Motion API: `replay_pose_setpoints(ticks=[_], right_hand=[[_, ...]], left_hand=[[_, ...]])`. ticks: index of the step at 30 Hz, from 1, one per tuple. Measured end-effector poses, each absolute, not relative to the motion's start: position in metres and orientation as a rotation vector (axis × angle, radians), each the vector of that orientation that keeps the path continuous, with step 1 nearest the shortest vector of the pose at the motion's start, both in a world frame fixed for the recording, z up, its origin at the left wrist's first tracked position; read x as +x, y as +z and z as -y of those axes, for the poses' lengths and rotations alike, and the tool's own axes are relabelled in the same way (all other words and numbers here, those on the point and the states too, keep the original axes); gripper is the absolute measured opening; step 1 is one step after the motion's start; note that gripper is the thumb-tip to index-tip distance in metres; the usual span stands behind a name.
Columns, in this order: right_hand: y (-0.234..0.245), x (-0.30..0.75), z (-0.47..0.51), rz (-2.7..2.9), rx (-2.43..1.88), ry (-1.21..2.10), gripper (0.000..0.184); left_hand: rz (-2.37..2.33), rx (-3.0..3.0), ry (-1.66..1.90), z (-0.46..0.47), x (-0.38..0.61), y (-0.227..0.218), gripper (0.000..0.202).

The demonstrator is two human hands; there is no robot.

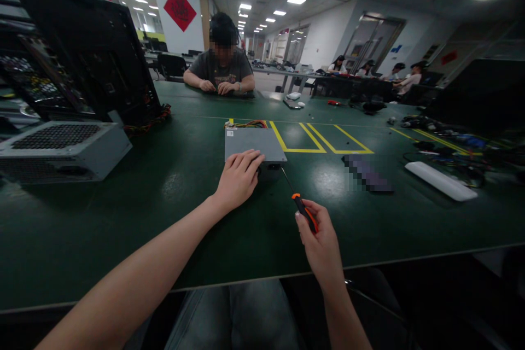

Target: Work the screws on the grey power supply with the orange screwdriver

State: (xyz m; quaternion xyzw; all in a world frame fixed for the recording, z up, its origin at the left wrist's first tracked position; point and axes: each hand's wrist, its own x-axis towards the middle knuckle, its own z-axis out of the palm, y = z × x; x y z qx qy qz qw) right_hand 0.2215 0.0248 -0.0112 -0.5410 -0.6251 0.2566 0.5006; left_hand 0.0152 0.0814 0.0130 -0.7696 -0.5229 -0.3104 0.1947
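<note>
A grey power supply unit (250, 141) lies on the green table in front of me, its coloured cables bundled at the far side. Across its near left edge rests my left hand (238, 179), fingers stretched out over the top cover; the thumb is mostly hidden. My right hand (322, 235) is wrapped round the orange and black handle of a screwdriver (302, 209). The shaft points up and left, its tip at the near right corner of the unit, beside the power socket. Whether the tip sits in a screw is too small to tell.
A second power supply (77, 147) and an open black computer case (94, 60) stand at the left. Yellow tape (303, 150) marks the green table (172, 240). To the right are a white bar (441, 180), a blurred-out object (368, 174) and cables (451, 131). Opposite sits a person (223, 60).
</note>
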Motion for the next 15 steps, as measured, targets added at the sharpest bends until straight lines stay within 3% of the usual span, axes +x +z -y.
replay_pose_setpoints(ticks=[9,15], right_hand=[[-0.0069,0.2152,-0.0187,1.702,-1.364,0.308,0.028],[-0.0085,0.2148,-0.0161,1.691,-1.365,0.364,0.030]], left_hand=[[1.471,-2.170,-0.846,-0.0805,0.0143,0.0154,0.040],[1.470,-2.166,-0.856,-0.0811,0.0142,0.0140,0.040]])
